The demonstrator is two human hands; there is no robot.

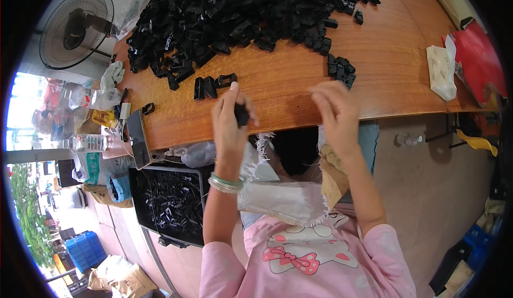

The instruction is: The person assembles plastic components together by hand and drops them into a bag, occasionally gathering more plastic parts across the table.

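Left hand (228, 117) was up over the near edge of the counter (283, 92), left of its middle. Forearm rose almost straight from the lower edge of view, elbow bent, bangles (227, 184) at the wrist. Back of hand faced roughly left, thumb pointing to the far edge. Fingers were curled round a black plastic piece (241, 114), gripping it on the palm side; part of it was covered by the hand.

Right hand (339, 111) was also raised over the near edge, farther right, well apart from the left. Forearm slanted up and inward, wrist bent, fingers loosely crooked and pointing left. Grip looked released, nothing visible between the fingers.

Just beyond the left hand, three loose black parts (210, 87) sat in a short row on the counter. Just beyond the right hand was a small black cluster (341, 71), partly hidden by that hand. Big black heap (235, 20) took up the far side of the counter. One black loop (148, 108) lay near the left edge, with a dark flat device (139, 139) by the near left corner. Beige packet (442, 73) and red bag (481, 60) were toward the right end. Below the near edge, left side: dark crate (203, 195) holding more black parts. Pale cloth (283, 199) lay over the lap.
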